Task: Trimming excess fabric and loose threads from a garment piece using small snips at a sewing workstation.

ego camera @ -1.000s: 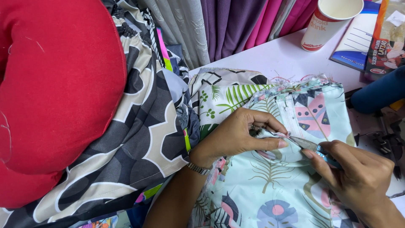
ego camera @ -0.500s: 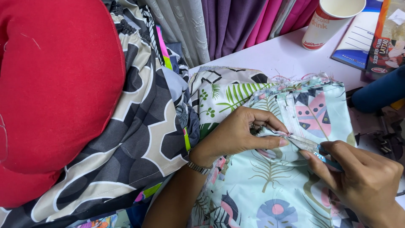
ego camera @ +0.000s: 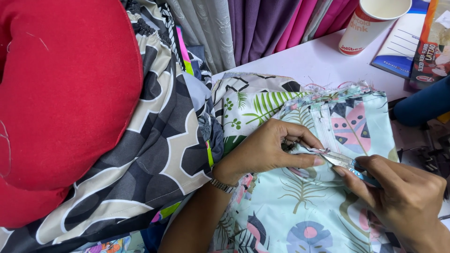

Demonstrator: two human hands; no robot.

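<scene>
Left hand [ego camera: 269, 150] pinching a fold of the pale leaf-print fabric [ego camera: 300, 206] on the table [ego camera: 304, 63], fingers curled tight. Right hand [ego camera: 403, 201] closed round small snips [ego camera: 349, 165], blades at the fold.

- Paper drink cup [ego camera: 370, 23]: top right on the pale tabletop, upright, tapered, white with red lettering, open rim cut by the top edge.
- Blue-and-white printed booklet or pad [ego camera: 402, 44]: flat, just right of the cup, lined white panel, blue border, partly tucked beneath the snack packet.
- Snack packet [ego camera: 433, 47]: far right edge, glossy, orange-red and dark, upright rectangle, cropped by the frame.
</scene>
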